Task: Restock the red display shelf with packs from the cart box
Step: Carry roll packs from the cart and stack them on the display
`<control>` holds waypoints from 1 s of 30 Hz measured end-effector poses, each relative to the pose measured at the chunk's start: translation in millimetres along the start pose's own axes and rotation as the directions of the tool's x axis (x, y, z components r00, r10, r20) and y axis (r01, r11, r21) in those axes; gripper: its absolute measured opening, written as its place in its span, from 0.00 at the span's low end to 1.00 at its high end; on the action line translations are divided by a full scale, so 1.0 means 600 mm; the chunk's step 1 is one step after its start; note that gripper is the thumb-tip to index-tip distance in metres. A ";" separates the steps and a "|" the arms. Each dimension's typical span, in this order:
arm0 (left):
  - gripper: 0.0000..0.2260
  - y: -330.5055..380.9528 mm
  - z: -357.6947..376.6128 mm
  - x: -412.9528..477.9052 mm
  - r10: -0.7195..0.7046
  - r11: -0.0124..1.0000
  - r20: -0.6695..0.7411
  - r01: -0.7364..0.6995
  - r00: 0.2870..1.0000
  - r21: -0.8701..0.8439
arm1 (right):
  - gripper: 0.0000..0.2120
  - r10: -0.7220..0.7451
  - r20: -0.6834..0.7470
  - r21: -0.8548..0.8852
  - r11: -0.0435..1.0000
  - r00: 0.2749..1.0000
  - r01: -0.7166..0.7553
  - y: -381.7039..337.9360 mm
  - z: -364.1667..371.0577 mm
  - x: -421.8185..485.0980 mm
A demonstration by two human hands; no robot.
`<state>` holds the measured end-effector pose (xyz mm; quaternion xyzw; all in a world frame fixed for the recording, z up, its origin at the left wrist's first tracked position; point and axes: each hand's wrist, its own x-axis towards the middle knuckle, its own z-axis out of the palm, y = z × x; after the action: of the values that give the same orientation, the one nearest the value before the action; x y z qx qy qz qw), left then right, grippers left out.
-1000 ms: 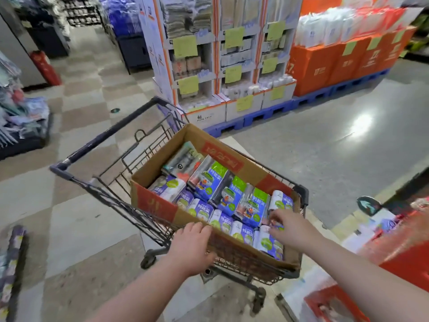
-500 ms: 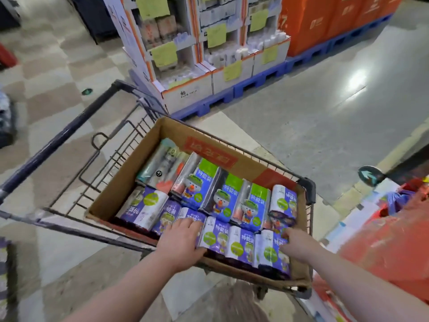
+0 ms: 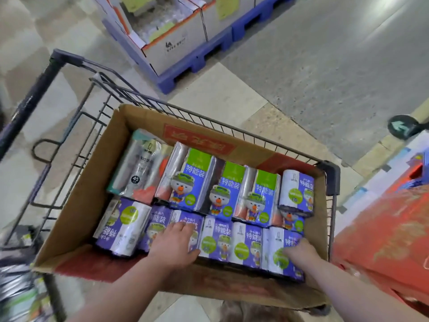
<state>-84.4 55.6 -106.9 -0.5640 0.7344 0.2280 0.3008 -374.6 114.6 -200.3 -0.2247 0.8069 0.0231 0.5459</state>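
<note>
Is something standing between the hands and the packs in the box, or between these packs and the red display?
Nothing blocks the hands: left hand and right hand touch the near packs. Toward the red display on the right, only the box wall and cart rim stand between.

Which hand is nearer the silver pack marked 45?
Left. The left hand rests on the near row, one row short of the silver pack; the right hand is at that row's opposite, right end.

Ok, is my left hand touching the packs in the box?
Touching. The head view shows the left hand lying on a purple pack in the near row, fingers spread across its top with no gap visible.
</note>
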 end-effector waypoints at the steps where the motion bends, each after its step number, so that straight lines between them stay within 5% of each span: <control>1: 0.29 -0.002 -0.002 0.004 -0.005 1.000 -0.001 0.005 1.000 -0.011 | 0.15 0.047 -0.001 0.056 0.997 0.999 -0.047 -0.004 0.003 0.003; 7: 0.29 -0.023 -0.030 0.015 0.001 0.997 -0.241 -0.021 0.971 -0.081 | 0.27 0.215 0.063 0.215 0.950 0.974 -0.224 0.018 0.038 0.050; 14: 0.32 -0.082 -0.060 0.013 -0.258 0.955 -0.347 0.183 0.902 -0.235 | 0.25 0.252 0.177 0.470 0.828 0.951 -0.307 0.010 0.023 0.021; 18: 0.35 -0.109 -0.063 0.010 -0.517 0.818 -0.223 0.400 0.826 -0.414 | 0.04 0.160 0.340 0.518 0.791 0.927 -0.326 -0.014 0.001 -0.042; 22: 0.35 -0.130 -0.068 0.004 -0.676 0.650 -0.123 0.509 0.727 -0.565 | 0.03 0.139 0.361 0.626 0.697 0.922 -0.351 -0.010 0.008 -0.051; 25: 0.37 -0.161 -0.067 -0.006 -0.727 0.478 0.079 0.585 0.682 -0.655 | 0.16 0.116 0.318 0.639 0.707 0.941 -0.303 0.001 0.026 -0.042; 30: 0.47 -0.212 -0.042 0.000 -0.663 0.477 0.167 0.584 0.730 -0.657 | 0.18 0.126 0.195 0.679 0.698 0.973 -0.226 -0.008 0.030 -0.060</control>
<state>34.0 5.7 -88.2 -0.8714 0.3593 0.3196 0.0974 -346.0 127.4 -174.4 0.0780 0.7353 -0.2154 0.6379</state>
